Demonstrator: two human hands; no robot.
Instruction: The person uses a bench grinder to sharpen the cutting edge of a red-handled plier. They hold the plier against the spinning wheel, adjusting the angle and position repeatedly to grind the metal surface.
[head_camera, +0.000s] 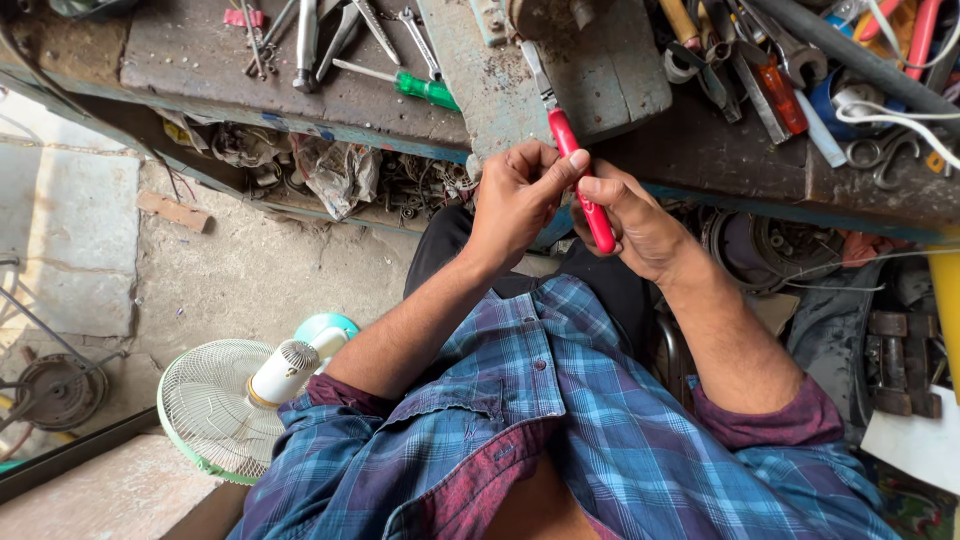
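1. Worn and stained, the workbench (700, 150) runs just beyond the fingers, above a dusty concrete floor (250, 270).
2. A red-handled knife (580, 180) sits between both hands, its grey blade pointing away over the bench.
3. The left hand (515, 200) curls round the upper handle, thumb tip pressed on the red grip near the blade.
4. The right hand (635, 225) clasps the lower handle, forefinger laid along it; the handle's end pokes out below the fingers.
5. Whatever else the curled left fingers may pinch is hidden; the blade's edge is hard to make out.
6. Beyond the left hand lie a green screwdriver (425, 90) and wrenches (330, 35); a pale green fan (225, 405) stands on the floor below the left elbow.
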